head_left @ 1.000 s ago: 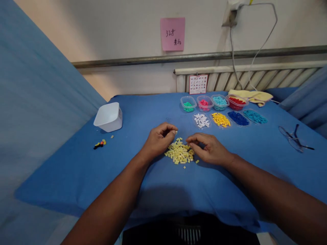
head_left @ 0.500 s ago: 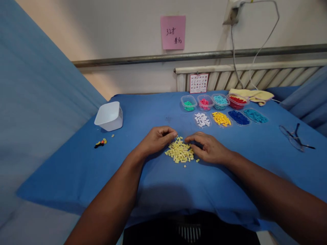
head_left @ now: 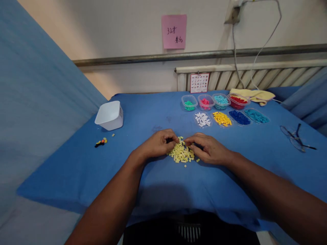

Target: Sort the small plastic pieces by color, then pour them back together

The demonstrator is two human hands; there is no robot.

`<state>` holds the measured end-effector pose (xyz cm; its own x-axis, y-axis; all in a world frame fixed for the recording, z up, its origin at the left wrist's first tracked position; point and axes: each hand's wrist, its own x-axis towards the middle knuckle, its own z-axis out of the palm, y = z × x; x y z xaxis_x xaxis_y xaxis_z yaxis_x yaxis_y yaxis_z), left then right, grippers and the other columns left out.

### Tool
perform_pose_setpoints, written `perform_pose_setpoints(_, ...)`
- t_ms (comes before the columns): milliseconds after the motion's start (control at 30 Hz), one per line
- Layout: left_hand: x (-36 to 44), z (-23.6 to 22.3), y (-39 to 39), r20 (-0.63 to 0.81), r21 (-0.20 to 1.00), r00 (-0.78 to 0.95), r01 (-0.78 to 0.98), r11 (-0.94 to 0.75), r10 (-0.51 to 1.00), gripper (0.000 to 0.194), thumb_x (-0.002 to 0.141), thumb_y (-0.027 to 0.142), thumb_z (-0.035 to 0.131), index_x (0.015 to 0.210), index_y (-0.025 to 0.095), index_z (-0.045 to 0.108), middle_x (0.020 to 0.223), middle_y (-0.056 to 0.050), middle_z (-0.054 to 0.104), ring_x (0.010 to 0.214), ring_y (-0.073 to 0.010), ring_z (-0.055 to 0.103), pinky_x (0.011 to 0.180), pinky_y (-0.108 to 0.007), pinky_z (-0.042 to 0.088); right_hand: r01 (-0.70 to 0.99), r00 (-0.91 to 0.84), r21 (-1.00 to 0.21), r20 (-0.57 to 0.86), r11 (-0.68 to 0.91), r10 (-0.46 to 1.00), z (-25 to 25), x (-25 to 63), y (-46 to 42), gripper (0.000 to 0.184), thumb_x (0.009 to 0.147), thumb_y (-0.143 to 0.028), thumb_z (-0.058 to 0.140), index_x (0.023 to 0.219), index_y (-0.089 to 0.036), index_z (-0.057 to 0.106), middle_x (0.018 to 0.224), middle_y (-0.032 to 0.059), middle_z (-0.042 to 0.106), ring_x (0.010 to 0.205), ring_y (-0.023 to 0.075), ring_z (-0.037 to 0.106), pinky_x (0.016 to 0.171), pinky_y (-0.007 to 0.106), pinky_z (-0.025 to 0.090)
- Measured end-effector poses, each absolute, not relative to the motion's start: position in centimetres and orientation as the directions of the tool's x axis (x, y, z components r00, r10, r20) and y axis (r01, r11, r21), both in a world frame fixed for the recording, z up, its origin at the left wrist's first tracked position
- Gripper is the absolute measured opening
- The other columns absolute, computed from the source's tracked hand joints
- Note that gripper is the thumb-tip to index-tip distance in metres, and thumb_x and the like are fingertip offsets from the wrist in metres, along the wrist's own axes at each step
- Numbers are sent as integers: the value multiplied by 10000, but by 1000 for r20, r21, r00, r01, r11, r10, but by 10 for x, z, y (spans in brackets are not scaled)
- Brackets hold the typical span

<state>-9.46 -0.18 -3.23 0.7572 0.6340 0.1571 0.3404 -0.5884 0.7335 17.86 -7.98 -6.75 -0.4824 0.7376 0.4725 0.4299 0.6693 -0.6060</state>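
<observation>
A loose heap of small pale-yellow building bricks (head_left: pixel 182 154) lies on the blue cloth in front of me. At the heap's left edge is my left hand (head_left: pixel 159 143), fingers curved, with a gap showing between thumb and forefinger and the tips among the bricks. My right hand (head_left: pixel 211 148) is at the upper right of the heap, its thumb and forefinger apart and touching the bricks there. I see nothing held in either hand, though the bricks are tiny and the fingertips partly cover them. One stray brick (head_left: pixel 185 166) sits just below the heap.
Clear tubs and lids of coloured bricks stand at the back right, including yellow bricks (head_left: pixel 222 118) and white bricks (head_left: pixel 202 119). A white container (head_left: pixel 109 116) and a few mixed bricks (head_left: pixel 101 142) are at left. Glasses (head_left: pixel 296 139) and a yellow cloth (head_left: pixel 255 96) lie at right.
My left hand has moved slightly down onto the heap, its thumb and forefinger now farther apart. My right hand stays at the heap's right side, almost unmoved.
</observation>
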Motion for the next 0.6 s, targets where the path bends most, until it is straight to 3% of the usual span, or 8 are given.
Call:
perform_pose_setpoints(333,-92,-29,-5,153,767,725,341,-544,671,198,934,276,684,1044,188,822,1015,-59,776,877,-181,710,795,-310,549,430,-383,-675,465,599,798,-70,178,-80,360,1032,-173,607,1333,-262,783,1103,72,862,998,239,811,936,422,643)
perform_pose_setpoints(600,-92,-31,-4,220,734,748,297,-611,627,175,1032,304,683,1024,198,822,1007,-52,756,897,-175,706,847,-319,543,494,-363,-641,462,587,809,-70,177,-80,267,1069,-249,632,1277,-249,800,1087,86,860,989,252,809,903,421,632)
